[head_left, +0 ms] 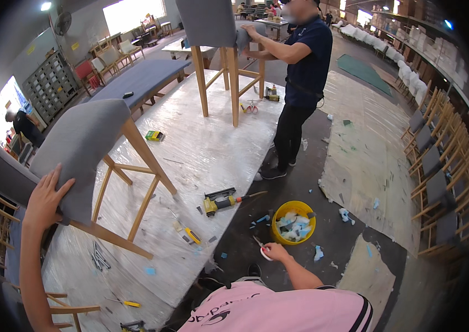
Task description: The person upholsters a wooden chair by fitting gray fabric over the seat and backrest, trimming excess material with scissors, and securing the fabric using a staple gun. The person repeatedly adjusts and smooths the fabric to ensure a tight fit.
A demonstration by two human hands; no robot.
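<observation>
At the left, a grey upholstered bar chair [79,133] with wooden legs stands tilted on the plastic-covered worktable [201,160]. My left hand [49,193] lies on its fabric where seat and back meet, fingers spread. Low beside the table, my right hand [276,252] is closed on the handles of a pair of scissors [265,250], blades pointing toward the table. Just beyond it, a yellow bucket [313,226] holds white and blue scraps. A yellow staple gun [215,206] lies near the table's right edge.
Across the table, a person [304,66] handles another grey chair [206,25]. Screwdrivers [192,234], metal bolts [100,257], a small green-yellow box [155,135] and red-handled scissors [251,108] lie on the plastic. Stacked chairs [439,160] line the right side; scraps [318,253] litter the floor.
</observation>
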